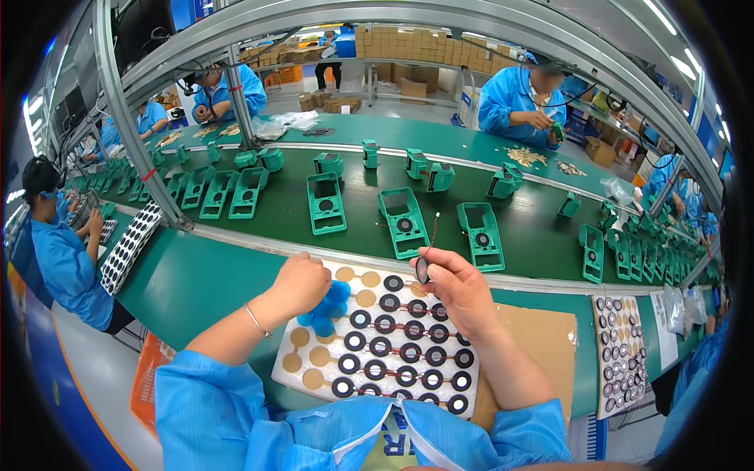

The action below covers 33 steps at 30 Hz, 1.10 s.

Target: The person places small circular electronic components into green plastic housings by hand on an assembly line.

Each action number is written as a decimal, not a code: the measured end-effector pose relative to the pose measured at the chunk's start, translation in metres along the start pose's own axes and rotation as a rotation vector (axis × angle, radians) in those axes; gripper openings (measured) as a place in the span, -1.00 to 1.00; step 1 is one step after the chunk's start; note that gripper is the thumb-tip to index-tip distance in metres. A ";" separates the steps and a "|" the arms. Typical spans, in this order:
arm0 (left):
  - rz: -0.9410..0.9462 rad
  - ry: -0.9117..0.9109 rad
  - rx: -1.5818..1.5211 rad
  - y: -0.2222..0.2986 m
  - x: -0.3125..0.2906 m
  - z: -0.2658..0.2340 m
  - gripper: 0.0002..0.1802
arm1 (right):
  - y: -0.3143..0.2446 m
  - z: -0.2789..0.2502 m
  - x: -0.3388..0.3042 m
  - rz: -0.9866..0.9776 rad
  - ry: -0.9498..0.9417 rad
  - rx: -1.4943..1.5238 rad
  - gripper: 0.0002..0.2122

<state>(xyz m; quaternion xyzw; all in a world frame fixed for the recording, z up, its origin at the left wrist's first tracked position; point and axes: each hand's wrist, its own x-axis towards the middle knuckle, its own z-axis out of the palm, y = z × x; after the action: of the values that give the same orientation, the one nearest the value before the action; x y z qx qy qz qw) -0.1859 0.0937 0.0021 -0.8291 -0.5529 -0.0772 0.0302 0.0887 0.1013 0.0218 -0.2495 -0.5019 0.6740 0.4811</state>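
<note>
My right hand (457, 292) pinches a small round speaker (422, 271) by its edge, and its twisted red-and-black wire stands up above the fingers. Curled fingers close my left hand (302, 284) just above a cluster of translucent blue round pieces (328, 308); its fingertips are hidden, so what they hold cannot be seen. Beneath both hands lies a white foam tray (292, 381) with round cut-outs. Several black-rimmed speakers (379, 346) with wires sit in its rows, while some cut-outs at its left show the brown base.
Beyond the bench, a dark green conveyor (357, 239) carries green plastic housings (326, 206). A cardboard sheet (542, 345) lies right of the tray, and another speaker tray (603, 392) stands farther right. A metal frame post (129, 118) rises at left. Co-workers in blue sit around the line.
</note>
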 end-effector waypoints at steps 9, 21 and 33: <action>-0.215 0.199 -0.139 -0.036 0.042 -0.008 -0.80 | -0.007 -0.012 0.004 0.078 -0.050 0.213 -0.70; -0.945 0.067 -1.070 -0.163 0.139 0.093 -0.70 | -0.019 -0.023 0.009 -0.066 0.076 0.248 -0.76; -0.385 -0.278 -1.689 -0.019 0.057 0.001 -0.77 | -0.002 0.003 0.005 -0.825 0.144 -1.070 -0.72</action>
<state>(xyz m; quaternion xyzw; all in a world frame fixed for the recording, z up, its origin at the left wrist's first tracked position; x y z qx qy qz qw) -0.1818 0.1530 0.0102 -0.4686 -0.4399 -0.3627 -0.6748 0.0846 0.1045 0.0257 -0.2855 -0.7873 0.0759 0.5412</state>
